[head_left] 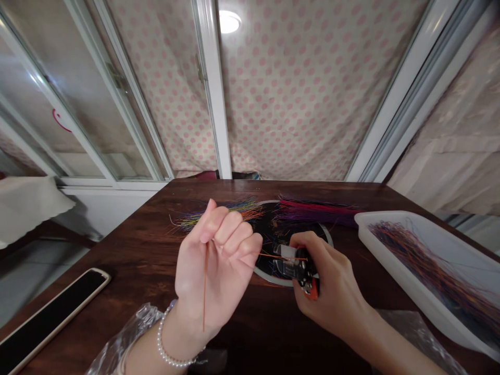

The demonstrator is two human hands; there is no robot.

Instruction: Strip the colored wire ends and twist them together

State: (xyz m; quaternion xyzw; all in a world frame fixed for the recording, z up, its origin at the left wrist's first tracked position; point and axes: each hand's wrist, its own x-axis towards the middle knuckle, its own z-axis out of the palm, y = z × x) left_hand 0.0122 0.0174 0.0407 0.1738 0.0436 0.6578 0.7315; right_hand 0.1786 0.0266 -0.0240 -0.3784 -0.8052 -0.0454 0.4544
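Palm up, my left hand (221,265) has its fingers curled round a thin orange wire (204,291). One end hangs down over the palm; the other runs out past the little finger to the right. My right hand (332,276) grips a black wire stripper (295,265) with an orange part at its handle. The wire's right end lies at the tool's jaws; whether they are closed on it I cannot tell. Beneath the tool is a round black tray (326,234) with a pale rim, partly hidden by my hands.
Yellow, blue and orange wires (187,221) lie at the back left, red and purple wires (312,211) at the back right. A white tub (414,302) of mixed wires stands right. A phone (50,317) lies left on the dark wooden table (128,245). Clear plastic (128,333) sits near my left wrist.
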